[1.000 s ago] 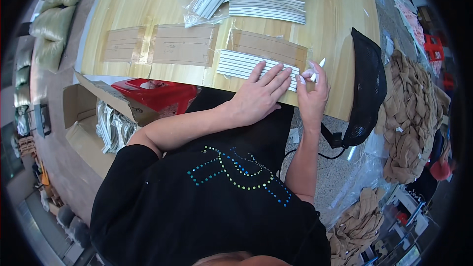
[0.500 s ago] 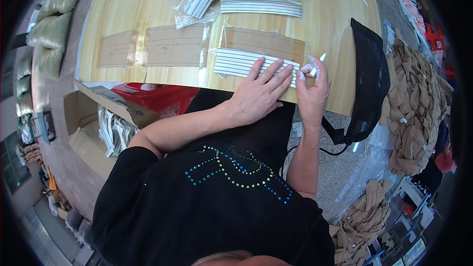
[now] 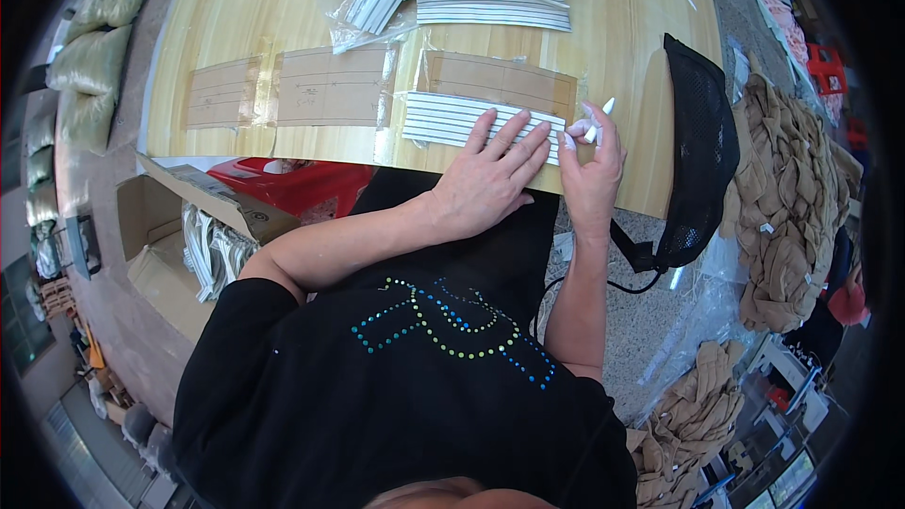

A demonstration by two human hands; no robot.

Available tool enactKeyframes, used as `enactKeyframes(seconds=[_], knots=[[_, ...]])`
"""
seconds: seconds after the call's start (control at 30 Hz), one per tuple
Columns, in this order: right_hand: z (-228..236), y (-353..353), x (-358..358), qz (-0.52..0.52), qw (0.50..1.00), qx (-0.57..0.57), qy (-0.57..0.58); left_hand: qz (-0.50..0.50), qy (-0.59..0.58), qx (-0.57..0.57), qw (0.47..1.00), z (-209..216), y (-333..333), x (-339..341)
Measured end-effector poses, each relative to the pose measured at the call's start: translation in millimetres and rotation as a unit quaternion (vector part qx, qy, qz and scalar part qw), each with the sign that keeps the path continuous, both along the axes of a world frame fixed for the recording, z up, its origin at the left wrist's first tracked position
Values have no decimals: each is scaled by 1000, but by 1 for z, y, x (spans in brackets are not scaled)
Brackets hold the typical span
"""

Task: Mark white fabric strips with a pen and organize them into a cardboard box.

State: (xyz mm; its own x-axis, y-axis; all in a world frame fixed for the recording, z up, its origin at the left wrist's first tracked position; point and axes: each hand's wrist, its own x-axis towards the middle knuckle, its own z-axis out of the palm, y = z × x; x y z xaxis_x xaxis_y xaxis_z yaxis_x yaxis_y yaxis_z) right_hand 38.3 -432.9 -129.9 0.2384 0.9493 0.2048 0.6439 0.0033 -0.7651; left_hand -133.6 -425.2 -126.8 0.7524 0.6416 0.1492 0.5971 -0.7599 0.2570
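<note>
Striped fabric strip [image 3: 434, 123]: upper centre of the frame, flat on the worktop [image 3: 627, 47], directly below the visible part of a cardboard template [image 3: 500, 75]. Left hand [image 3: 481, 187]: fingers extended, slightly spread, laid on the strip; nothing grasped. Right hand [image 3: 594, 181]: fingers curled around a white pen [image 3: 608, 106], thumb at the strip's right end.

Left grip [image 3: 484, 181] palm-down and loosely spread, right grip [image 3: 592, 175] partly curled.
</note>
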Motion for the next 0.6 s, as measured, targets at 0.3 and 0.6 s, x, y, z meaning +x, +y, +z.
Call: enactKeyframes(seconds=[0.3, 0.6], knots=[[-2, 1, -1, 1, 1000, 8, -17, -4, -3, -11, 1000, -1, 1, 0], [-5, 0, -1, -19, 1000, 1, 24, -20, -18, -9, 1000, -2, 1, -1]])
